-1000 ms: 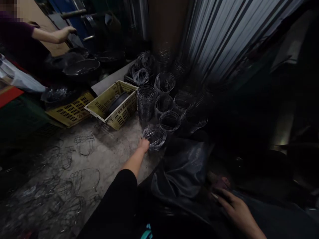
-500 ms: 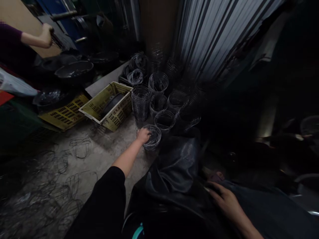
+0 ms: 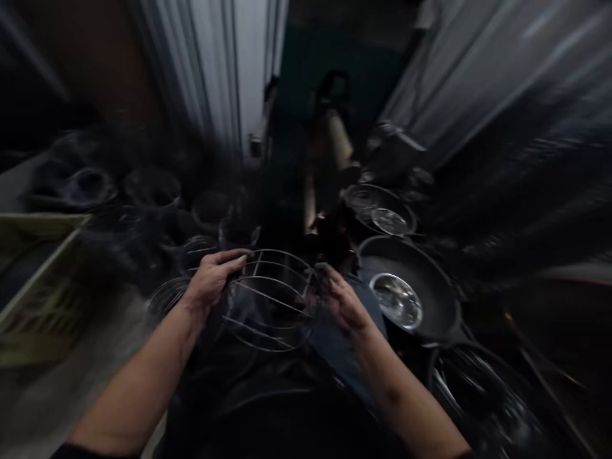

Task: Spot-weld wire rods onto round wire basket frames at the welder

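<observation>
A round wire rack (image 3: 272,296), made of thin metal rings with cross wires, is held up in front of my lap. My left hand (image 3: 213,280) pinches its upper left rim between thumb and fingers. At the rack's right side, my right hand (image 3: 342,296) has its fingers curled in around the edge; motion blur softens the fingertips. Just below my left forearm and wrist stands a stack of similar wire racks (image 3: 167,298). Dark cloth covers my lap, and a blue-grey cloth (image 3: 347,347) lies beneath my right hand.
More wire stacks (image 3: 153,188) stand blurred at left, beside a yellow plastic crate (image 3: 45,335). To the right is a dark pan (image 3: 437,290) with a shiny round metal piece (image 3: 396,301) in it. Another pan (image 3: 404,207) sits behind, near corrugated sheeting (image 3: 215,70).
The view has swung right. My left hand has come from the wire stack to my lap with a rack in it. My right hand has risen from the cloth to the rack's right side.
</observation>
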`<action>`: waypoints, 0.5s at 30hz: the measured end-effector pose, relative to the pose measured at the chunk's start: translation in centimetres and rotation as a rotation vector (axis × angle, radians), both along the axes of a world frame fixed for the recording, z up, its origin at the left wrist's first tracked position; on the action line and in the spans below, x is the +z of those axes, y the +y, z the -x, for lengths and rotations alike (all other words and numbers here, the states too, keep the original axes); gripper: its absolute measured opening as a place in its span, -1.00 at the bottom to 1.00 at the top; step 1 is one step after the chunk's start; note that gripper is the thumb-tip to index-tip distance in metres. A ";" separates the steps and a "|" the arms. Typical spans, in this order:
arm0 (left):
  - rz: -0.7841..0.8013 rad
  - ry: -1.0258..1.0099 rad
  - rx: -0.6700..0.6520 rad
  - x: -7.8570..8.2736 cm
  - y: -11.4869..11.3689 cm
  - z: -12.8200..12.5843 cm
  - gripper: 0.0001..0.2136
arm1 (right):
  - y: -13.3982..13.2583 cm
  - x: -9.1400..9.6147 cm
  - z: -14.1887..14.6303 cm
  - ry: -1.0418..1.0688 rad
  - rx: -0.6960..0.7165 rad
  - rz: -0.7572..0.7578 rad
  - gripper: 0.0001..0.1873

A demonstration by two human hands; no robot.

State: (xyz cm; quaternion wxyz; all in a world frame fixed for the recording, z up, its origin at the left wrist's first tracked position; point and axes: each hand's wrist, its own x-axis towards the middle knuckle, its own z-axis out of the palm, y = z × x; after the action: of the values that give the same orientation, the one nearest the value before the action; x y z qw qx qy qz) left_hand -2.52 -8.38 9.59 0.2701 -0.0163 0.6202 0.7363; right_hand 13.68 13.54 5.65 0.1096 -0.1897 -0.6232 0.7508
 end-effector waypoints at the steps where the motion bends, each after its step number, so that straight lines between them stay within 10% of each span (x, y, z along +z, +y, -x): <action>1: 0.014 -0.019 -0.008 -0.8 1.4 -0.1 -0.70 | 0.0 0.5 -0.5 0.011 0.029 0.114 -0.40; 7: 0.110 0.013 -0.017 -4.6 5.3 -1.1 -0.60 | 0.0 0.8 -3.2 -0.047 -0.133 0.542 -0.68; 10: 0.256 0.366 -0.041 -4.9 5.1 -2.0 -0.56 | 1.3 0.5 -3.4 -0.088 -0.238 0.569 -0.81; 15: 0.453 1.229 -0.742 -5.9 5.9 -3.9 -0.26 | 2.9 -0.3 -2.8 -0.165 -0.262 0.645 -0.95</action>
State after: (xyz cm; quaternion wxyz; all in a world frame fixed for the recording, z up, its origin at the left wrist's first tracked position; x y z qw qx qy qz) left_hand 1.39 -2.52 3.68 0.0957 0.5527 0.7602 0.3277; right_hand 16.53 16.48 5.32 0.0890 -0.3528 -0.3310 0.8706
